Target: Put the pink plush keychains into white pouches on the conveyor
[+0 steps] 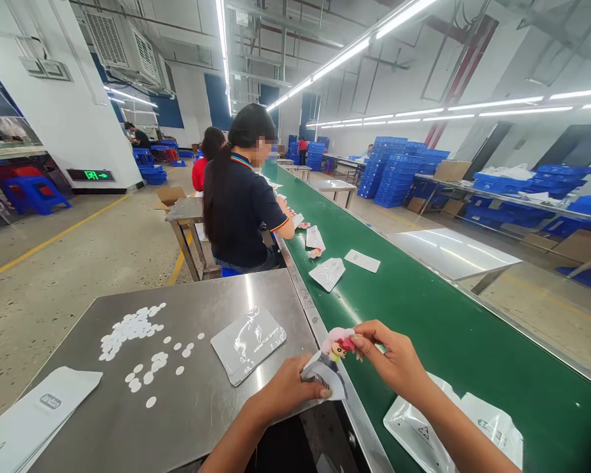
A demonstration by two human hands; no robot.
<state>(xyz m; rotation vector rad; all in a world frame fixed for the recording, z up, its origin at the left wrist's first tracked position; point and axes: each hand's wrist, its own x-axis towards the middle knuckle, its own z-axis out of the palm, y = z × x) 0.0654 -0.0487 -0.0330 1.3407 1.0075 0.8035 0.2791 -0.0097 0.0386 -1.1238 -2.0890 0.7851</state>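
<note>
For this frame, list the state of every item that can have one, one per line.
Left hand: gripping the open pouch.
Right hand: pinching the small doll.
Small doll: head out, body partly in the pouch mouth.
Pouch: open at the top, held over the table edge.
Foil pouches: lying flat on the steel table.
White discs: scattered loose.
Belt pouches: lying flat on the green conveyor.

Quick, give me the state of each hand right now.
Left hand: closed, fingers pinching a small silver pouch at the table edge.
Right hand: closed, fingers pinching a small pink-haired doll figure at the pouch's mouth.
</note>
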